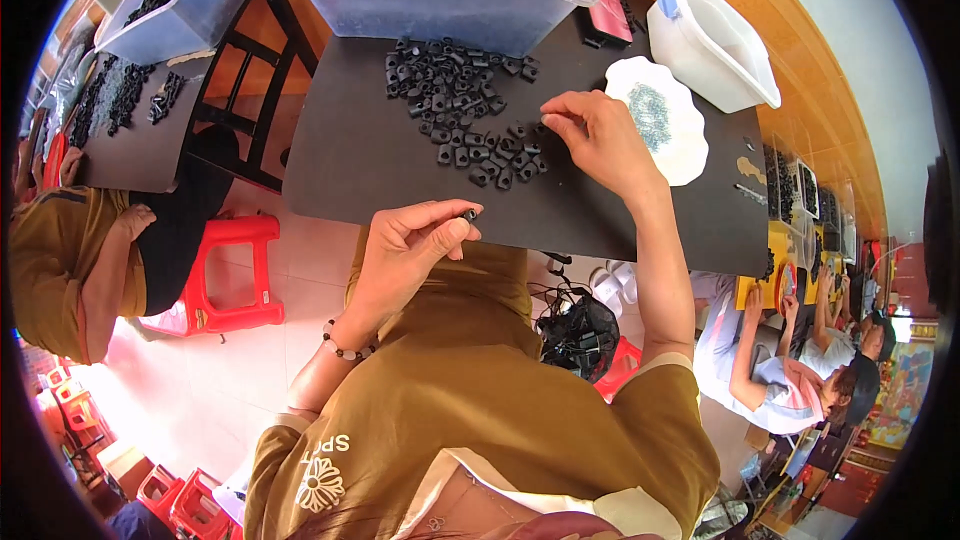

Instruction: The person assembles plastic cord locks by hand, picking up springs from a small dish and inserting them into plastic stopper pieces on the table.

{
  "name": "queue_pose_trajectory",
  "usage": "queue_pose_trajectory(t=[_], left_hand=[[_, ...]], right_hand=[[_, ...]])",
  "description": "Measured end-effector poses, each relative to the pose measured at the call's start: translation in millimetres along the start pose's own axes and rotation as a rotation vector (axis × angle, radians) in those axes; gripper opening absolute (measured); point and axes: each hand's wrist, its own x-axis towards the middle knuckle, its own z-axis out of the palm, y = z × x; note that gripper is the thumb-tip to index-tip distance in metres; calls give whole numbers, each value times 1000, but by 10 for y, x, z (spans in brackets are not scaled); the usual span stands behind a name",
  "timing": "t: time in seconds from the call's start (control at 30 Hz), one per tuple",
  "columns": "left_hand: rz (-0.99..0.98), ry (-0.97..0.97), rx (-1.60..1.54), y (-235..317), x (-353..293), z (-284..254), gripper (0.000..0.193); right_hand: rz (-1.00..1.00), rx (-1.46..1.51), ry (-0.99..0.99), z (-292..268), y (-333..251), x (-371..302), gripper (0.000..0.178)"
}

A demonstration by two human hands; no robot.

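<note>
Between the thumb and index finger of my left hand (412,248), just off the table's near edge, is a small black plastic part (470,214) with a hole in its end. My right hand (605,143) is over the table, its thumb and fingers pinched together beside the loose black parts (455,90). What those fingertips hold, if anything, is too small to make out. To the right of that hand lies a white scalloped plate (686,160) with a heap of tiny silvery pieces (648,116) on it.
A clear bin (430,0) of black parts stands at the far side of the dark table (340,150). A white tub (715,45) and a red box (610,10) are at the back right. Co-workers sit left and right; a red stool (235,275) is on the left.
</note>
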Motion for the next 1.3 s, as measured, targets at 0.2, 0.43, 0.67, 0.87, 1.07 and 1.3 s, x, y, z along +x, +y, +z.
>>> queue_pose_trajectory(t=[0.2,0.43,0.67,0.87,1.07,1.3], left_hand=[[17,6,-27,-24,-12,-61,27],[-8,2,-10,-19,-1,-43,27],[-9,0,-59,-53,-15,-85,28],[-5,-4,-69,-54,-33,-99,27],[-18,13,-57,-33,-53,-120,27],[8,13,-60,-29,-41,-109,25]], right_hand=[[-7,-30,-55,0,-153,-121,15],[-68,24,-90,167,-215,-110,18],[-136,-44,10,234,-218,206,14],[-259,-136,41,439,-234,442,8],[-225,-167,20,510,-260,488,8],[-268,-123,46,504,-211,480,9]])
